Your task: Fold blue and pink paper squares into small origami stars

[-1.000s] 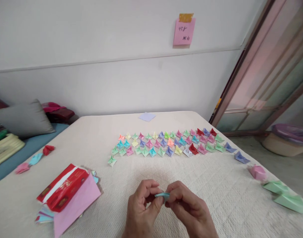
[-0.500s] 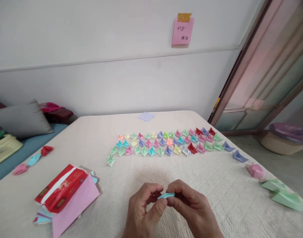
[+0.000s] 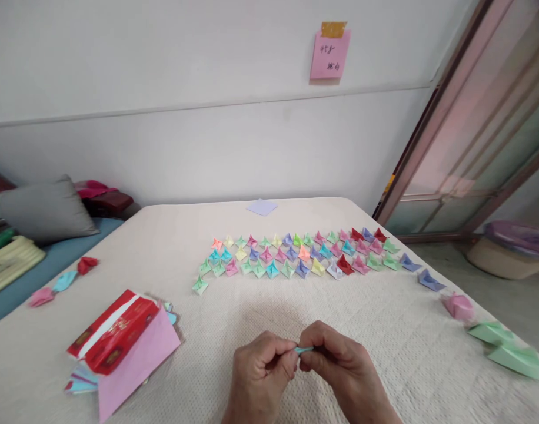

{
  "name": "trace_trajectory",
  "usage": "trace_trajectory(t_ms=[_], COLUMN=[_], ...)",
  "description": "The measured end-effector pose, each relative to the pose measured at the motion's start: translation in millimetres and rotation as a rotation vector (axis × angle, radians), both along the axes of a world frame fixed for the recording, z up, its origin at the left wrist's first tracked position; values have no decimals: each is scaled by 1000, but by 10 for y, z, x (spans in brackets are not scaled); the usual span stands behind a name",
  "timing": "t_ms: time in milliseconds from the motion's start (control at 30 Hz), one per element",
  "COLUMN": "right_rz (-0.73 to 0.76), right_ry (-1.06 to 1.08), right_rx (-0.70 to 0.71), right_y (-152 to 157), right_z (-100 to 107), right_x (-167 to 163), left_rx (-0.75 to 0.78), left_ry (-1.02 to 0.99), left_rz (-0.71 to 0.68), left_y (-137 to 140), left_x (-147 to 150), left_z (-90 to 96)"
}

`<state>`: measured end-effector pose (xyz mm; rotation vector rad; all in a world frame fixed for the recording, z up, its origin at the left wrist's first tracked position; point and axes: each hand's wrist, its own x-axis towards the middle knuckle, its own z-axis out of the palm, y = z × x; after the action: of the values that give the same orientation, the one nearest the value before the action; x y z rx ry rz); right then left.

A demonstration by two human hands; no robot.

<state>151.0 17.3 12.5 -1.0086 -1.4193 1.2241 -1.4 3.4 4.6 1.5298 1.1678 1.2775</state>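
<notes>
A small folded teal paper piece (image 3: pixel 303 350) is pinched between the fingertips of my left hand (image 3: pixel 259 380) and my right hand (image 3: pixel 340 371), low over the cream textured table cover (image 3: pixel 208 330) near its front edge. Only a thin sliver of the paper shows between the thumbs. Beyond my hands lie rows of several small folded paper shapes (image 3: pixel 296 256) in many colours.
A red packet (image 3: pixel 113 330) lies on pink paper and a stack of coloured sheets (image 3: pixel 137 362) at the left. Larger folded pieces, pink (image 3: pixel 458 306) and green (image 3: pixel 510 352), sit at the right edge. A lilac square sheet (image 3: pixel 261 206) lies at the far side.
My fingers have closed tighter on the teal paper, so less of it shows. My hands stay in about the same place.
</notes>
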Motion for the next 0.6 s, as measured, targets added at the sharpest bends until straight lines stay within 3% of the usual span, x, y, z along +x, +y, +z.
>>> trace_trajectory(t_ms=[400,600], right_rz=[-4,-16], right_ry=[93,131], right_rx=[-109,-171], right_y=[8,55], right_z=[-54,-20], right_x=[-14,-24], left_rx=[37,-176], left_ry=[130,-86], left_rz=[57,-81], left_y=[7,93], left_x=[22,13], left_z=[4,51])
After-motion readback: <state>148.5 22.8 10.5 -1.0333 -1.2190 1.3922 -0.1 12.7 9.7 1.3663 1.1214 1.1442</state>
